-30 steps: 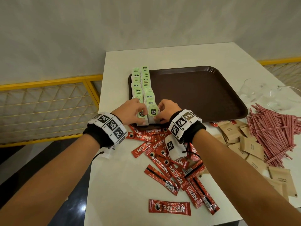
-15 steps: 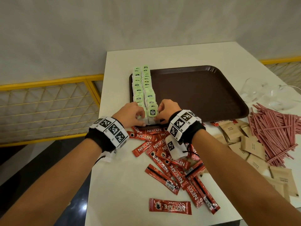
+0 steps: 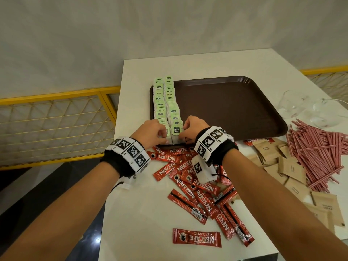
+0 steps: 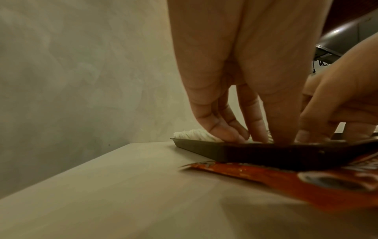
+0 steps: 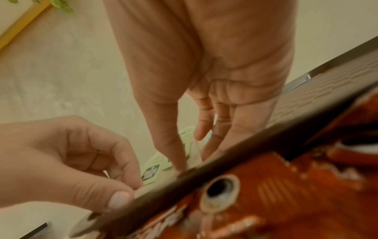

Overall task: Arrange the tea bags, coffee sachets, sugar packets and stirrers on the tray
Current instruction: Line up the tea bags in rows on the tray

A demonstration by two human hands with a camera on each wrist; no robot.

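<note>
As before, left hand (image 3: 152,131), right hand (image 3: 192,129) pinch front tea bags (image 3: 176,131); unmoved.

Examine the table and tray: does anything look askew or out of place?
Yes. The glasses right of the tray seem tipped on their sides. Coffee sachets, sugar packets and stirrers lie in loose heaps off the tray; only tea bags are lined up.
</note>
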